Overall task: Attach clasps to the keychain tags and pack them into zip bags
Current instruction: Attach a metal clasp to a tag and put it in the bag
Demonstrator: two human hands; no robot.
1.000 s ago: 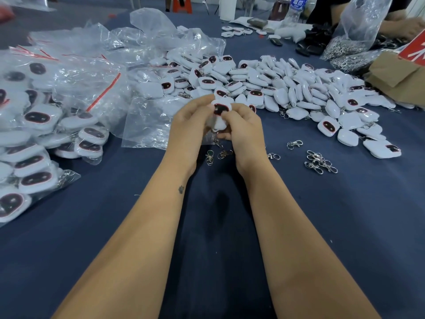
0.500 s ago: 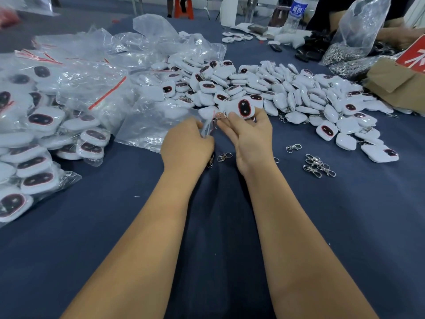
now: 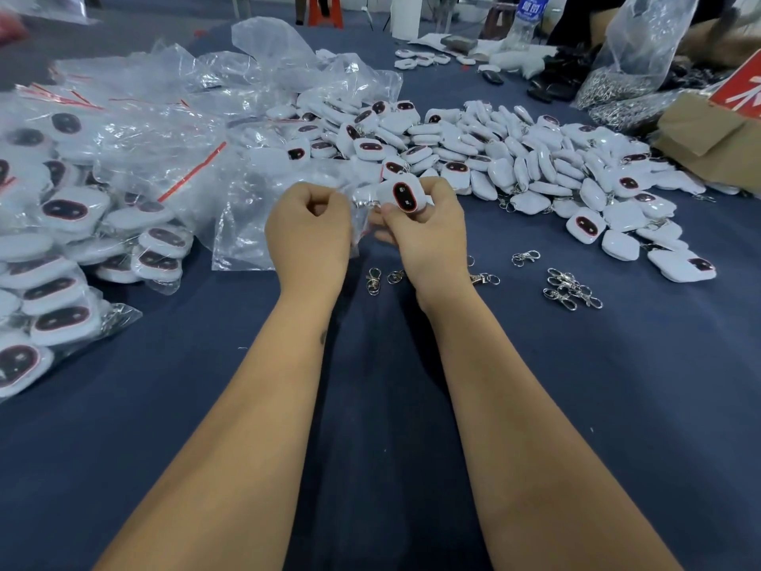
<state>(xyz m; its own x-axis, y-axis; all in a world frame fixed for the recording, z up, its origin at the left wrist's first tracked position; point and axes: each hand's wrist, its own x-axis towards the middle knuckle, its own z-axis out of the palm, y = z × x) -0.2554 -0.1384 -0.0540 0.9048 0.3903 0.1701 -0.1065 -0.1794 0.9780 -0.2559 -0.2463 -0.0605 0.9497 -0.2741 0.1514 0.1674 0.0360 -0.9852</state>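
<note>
My right hand (image 3: 424, 232) grips a white keychain tag (image 3: 402, 195) with a dark red-rimmed oval face, held upright above the blue table. A metal ring and clasp (image 3: 366, 203) stick out from the tag's left side. My left hand (image 3: 309, 236) is curled and pinches the edge of a clear zip bag (image 3: 251, 224) just left of the tag. A big heap of loose white tags (image 3: 514, 158) lies behind my hands. Loose silver clasps (image 3: 570, 288) lie on the table to the right, and two more clasps (image 3: 381, 278) lie between my wrists.
Filled zip bags of tags (image 3: 61, 249) pile up on the left. Empty clear bags (image 3: 206, 96) lie crumpled at the back left. A cardboard box (image 3: 708, 138) and a bag of metal clasps (image 3: 617, 84) stand at the back right, next to another person's arm (image 3: 720, 30). A water bottle (image 3: 529, 14) stands far back.
My hands moved apart from a joint hold on the tag. The tag with its clasp now stands in my right hand alone, and my left hand has taken hold of a zip bag.
</note>
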